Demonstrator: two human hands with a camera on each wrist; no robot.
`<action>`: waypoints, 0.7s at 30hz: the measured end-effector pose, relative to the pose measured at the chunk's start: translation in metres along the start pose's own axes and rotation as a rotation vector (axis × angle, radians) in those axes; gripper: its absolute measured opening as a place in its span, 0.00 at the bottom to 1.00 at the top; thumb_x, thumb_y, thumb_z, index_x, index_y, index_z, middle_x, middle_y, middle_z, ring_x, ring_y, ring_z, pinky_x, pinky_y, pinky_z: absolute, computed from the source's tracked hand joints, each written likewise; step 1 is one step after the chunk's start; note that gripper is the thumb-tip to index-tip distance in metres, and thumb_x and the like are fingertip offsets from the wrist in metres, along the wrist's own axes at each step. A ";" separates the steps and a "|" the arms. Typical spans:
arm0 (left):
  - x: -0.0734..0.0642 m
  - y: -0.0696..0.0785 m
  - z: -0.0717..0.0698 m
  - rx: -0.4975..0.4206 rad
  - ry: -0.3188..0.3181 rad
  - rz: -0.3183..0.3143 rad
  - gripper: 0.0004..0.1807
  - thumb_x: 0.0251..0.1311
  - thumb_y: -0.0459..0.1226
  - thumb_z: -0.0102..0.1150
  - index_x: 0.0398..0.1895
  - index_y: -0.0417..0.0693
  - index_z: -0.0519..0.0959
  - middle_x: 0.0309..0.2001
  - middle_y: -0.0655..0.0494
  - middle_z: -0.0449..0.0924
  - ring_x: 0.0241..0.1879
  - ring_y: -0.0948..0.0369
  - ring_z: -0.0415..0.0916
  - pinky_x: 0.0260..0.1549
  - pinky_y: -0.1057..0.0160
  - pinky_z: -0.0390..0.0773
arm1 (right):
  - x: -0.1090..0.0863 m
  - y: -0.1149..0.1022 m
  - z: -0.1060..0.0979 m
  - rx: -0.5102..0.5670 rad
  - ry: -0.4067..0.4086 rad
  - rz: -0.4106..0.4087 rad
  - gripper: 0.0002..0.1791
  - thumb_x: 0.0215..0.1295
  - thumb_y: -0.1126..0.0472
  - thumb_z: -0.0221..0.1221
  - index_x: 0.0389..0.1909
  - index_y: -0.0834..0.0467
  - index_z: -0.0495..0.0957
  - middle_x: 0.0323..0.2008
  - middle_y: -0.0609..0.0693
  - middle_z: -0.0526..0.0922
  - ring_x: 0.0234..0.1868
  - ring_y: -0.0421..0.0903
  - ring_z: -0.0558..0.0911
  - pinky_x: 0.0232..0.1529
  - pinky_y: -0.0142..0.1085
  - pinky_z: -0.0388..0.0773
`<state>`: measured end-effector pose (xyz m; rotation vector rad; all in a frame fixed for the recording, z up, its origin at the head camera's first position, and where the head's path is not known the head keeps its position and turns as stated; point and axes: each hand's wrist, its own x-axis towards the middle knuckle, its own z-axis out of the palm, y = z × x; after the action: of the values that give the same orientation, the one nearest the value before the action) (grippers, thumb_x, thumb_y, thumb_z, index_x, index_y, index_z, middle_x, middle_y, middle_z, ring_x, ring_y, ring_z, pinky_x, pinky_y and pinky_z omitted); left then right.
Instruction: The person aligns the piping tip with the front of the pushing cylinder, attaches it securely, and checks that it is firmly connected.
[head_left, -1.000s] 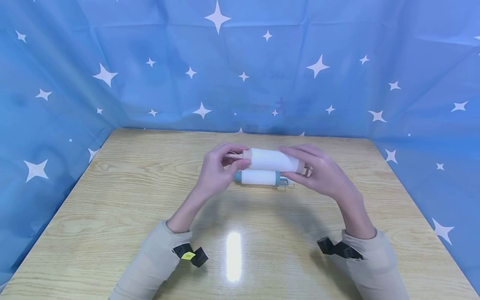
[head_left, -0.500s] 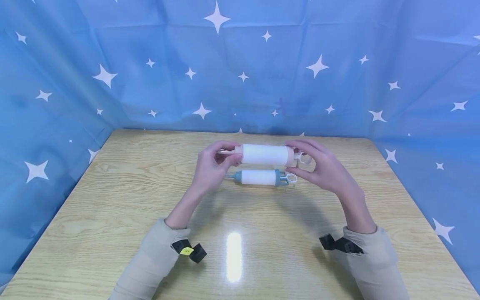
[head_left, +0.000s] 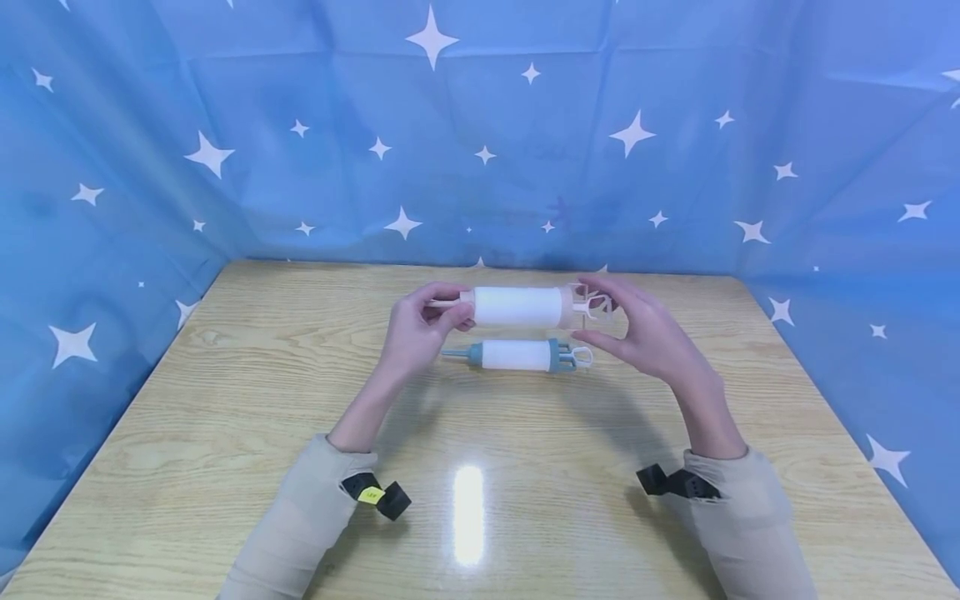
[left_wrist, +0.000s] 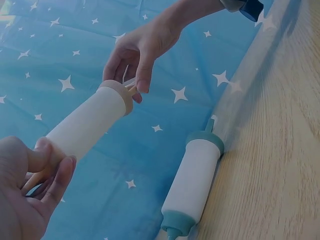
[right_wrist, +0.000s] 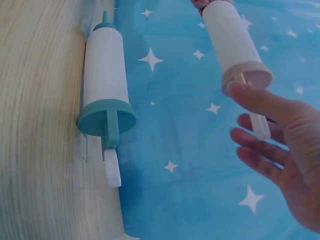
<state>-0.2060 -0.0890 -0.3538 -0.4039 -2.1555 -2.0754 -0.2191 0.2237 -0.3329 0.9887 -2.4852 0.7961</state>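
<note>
My left hand (head_left: 414, 335) pinches the nozzle end of a large syringe-shaped dispenser (head_left: 517, 307), held level above the table. It has a white barrel, beige ends and a pale looped handle at the right. Around that handle my right hand (head_left: 654, 342) is spread, thumb below and fingers above. In the right wrist view the thumb (right_wrist: 260, 102) overlaps the beige end and handle; the other visible fingers stand apart from it. Whether the thumb touches is hard to tell. Closer to me, a second, smaller dispenser (head_left: 516, 355) with teal ends lies on the table, nozzle to the left.
The wood-grain table (head_left: 247, 400) reaches back to a blue curtain (head_left: 480, 192) with white stars, which also hangs at both sides. A bright light reflection (head_left: 468, 512) shows near the front. Black wrist cameras sit on both sleeves.
The beige-ended dispenser has moved left and slightly up with my left hand. My right fingers have come off its barrel and are now around the handle end. The teal-ended dispenser has stayed put.
</note>
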 end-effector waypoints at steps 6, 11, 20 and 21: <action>0.004 -0.007 -0.005 -0.054 -0.035 -0.060 0.16 0.65 0.30 0.65 0.54 0.31 0.81 0.47 0.37 0.84 0.35 0.60 0.86 0.45 0.53 0.86 | 0.000 0.005 0.004 -0.017 0.016 0.022 0.37 0.51 0.66 0.77 0.64 0.63 0.74 0.42 0.52 0.84 0.41 0.48 0.81 0.42 0.39 0.77; 0.008 -0.014 -0.009 -0.093 -0.089 -0.104 0.19 0.66 0.29 0.64 0.58 0.31 0.79 0.51 0.36 0.82 0.37 0.61 0.86 0.49 0.53 0.84 | 0.000 0.013 0.009 -0.019 0.003 0.030 0.36 0.51 0.65 0.77 0.63 0.65 0.75 0.41 0.53 0.85 0.39 0.48 0.81 0.40 0.39 0.78; 0.014 -0.024 -0.011 -0.019 -0.071 -0.122 0.17 0.66 0.30 0.65 0.56 0.34 0.80 0.50 0.39 0.83 0.42 0.56 0.86 0.49 0.54 0.84 | 0.001 0.026 0.020 0.006 -0.047 0.067 0.38 0.52 0.62 0.77 0.63 0.67 0.74 0.44 0.56 0.84 0.39 0.50 0.81 0.40 0.49 0.81; 0.015 -0.026 -0.011 -0.010 -0.074 -0.124 0.17 0.66 0.31 0.65 0.56 0.34 0.79 0.50 0.39 0.83 0.42 0.55 0.86 0.49 0.55 0.84 | 0.001 0.028 0.021 0.010 -0.057 0.074 0.37 0.52 0.62 0.77 0.63 0.67 0.74 0.45 0.56 0.84 0.39 0.50 0.81 0.41 0.49 0.81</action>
<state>-0.2284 -0.0992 -0.3744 -0.3628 -2.2670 -2.1691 -0.2417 0.2273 -0.3591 0.9402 -2.5816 0.8144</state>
